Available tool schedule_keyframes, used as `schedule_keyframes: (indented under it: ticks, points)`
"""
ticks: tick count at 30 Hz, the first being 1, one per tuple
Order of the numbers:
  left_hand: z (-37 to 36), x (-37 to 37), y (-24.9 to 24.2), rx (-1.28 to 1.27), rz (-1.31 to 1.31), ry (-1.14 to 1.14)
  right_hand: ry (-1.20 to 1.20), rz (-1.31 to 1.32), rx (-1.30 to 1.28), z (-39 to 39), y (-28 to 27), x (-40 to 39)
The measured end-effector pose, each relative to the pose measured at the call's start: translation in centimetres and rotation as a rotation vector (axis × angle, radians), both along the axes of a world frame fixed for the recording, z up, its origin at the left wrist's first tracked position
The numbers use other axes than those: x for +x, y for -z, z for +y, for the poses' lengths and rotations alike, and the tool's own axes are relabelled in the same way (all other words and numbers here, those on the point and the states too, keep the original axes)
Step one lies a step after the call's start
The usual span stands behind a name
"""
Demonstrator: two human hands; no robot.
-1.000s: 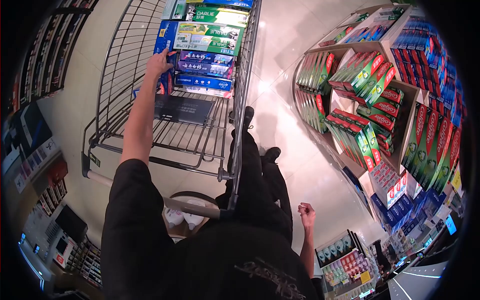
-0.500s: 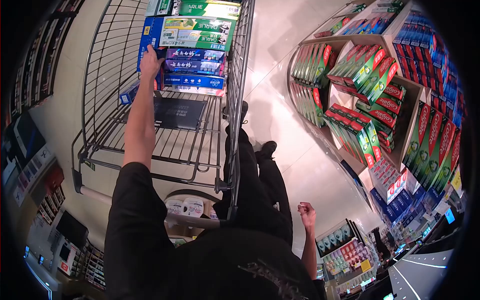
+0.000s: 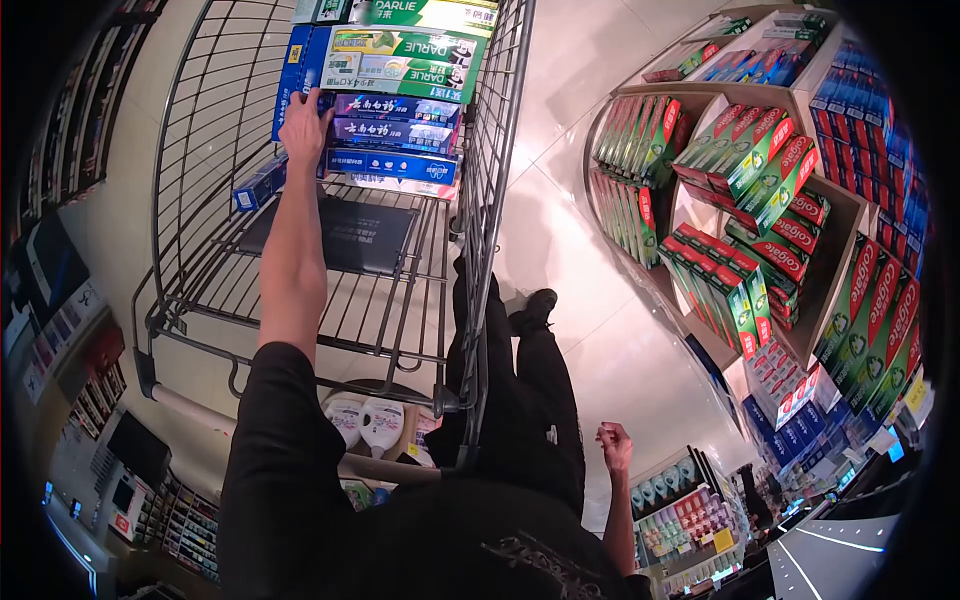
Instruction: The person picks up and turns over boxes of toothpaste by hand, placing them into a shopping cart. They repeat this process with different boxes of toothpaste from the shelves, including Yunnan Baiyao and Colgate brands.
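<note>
My left hand (image 3: 304,130) reaches into the shopping cart (image 3: 185,315). Its fingers bend over the near end of an upright blue toothpaste box (image 3: 292,75), with the thumb to the right against the stacked boxes. The palm side is hidden. Right beside it are green-and-white Darlie boxes (image 3: 405,62) and purple-blue toothpaste boxes (image 3: 390,130). Another small blue box (image 3: 260,184) lies tilted to the left of my wrist. A dark flat panel (image 3: 350,240) is on the cart's wire bottom. My right hand (image 3: 615,447) hangs low at my side, fingers curled, with nothing visible in it.
A wooden display stand (image 3: 735,100) packed with red-and-green Colgate boxes (image 3: 790,230) curves along the right. White bottles (image 3: 381,425) show beneath the cart handle (image 3: 190,405). Pale floor tiles (image 3: 575,270) run between cart and stand. Shelves (image 3: 75,110) line the left.
The cart and its boxes appear slightly lower and farther right. My left hand stays at the blue boxes, its fingers now a little more spread. My right hand has dropped slightly.
</note>
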State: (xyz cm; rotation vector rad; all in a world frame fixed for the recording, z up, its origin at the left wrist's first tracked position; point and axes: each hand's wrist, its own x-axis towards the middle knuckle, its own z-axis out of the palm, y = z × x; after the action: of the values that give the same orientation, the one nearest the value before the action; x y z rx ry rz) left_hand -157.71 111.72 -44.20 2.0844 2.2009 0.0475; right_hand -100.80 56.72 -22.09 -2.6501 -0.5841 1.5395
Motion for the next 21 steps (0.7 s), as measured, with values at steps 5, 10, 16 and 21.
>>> schedule_keyframes:
  ticks: [5, 10, 16, 21]
  points:
    - [-0.9, -1.2, 0.7, -0.049, 0.043, 0.056, 0.010, 0.050, -0.012, 0.9, 0.4, 0.2]
    - [-0.4, -1.9, -0.6, -0.292, 0.046, 0.108, 0.080, 0.080, 0.049, 1.3, 1.1, 0.2]
    - [2.6, -5.2, -6.0, -0.453, 0.021, 0.112, 0.013, 0.047, 0.077, 1.1, 1.5, 0.6]
    - [3.9, -5.7, -16.7, -0.366, -0.027, 0.319, 0.026, 0.009, 0.168, -0.9, 3.8, -0.1]
